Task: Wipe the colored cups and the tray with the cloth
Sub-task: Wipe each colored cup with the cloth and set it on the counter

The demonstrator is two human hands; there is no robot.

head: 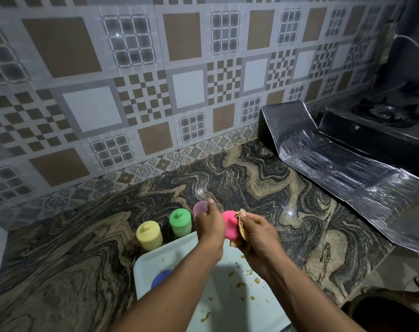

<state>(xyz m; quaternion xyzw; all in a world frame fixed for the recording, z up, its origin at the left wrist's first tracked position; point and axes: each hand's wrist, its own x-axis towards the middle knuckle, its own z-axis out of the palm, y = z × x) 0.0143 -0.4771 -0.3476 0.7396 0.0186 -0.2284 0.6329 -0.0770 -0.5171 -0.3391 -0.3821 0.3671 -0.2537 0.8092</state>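
Note:
My left hand [209,224] grips a pink cup [230,225] held above the white tray [155,262]. Pressed against the cup's right side is a tan cloth [240,232], bunched in my right hand [256,233]. A pale purple cup [200,207] shows just behind my left hand; whether it stands on the counter I cannot tell. A green cup [180,222] and a yellow cup [149,238] stand upside down on the counter beyond the tray. A blue cup [161,279] lies on the tray, partly hidden by my left forearm. The tray carries yellowish food smears.
The marbled stone counter [251,183] runs back to a tiled wall. A creased foil sheet [347,168] lies at the right, under a black gas stove [376,125]. A dark round vessel [383,315] sits at the bottom right corner.

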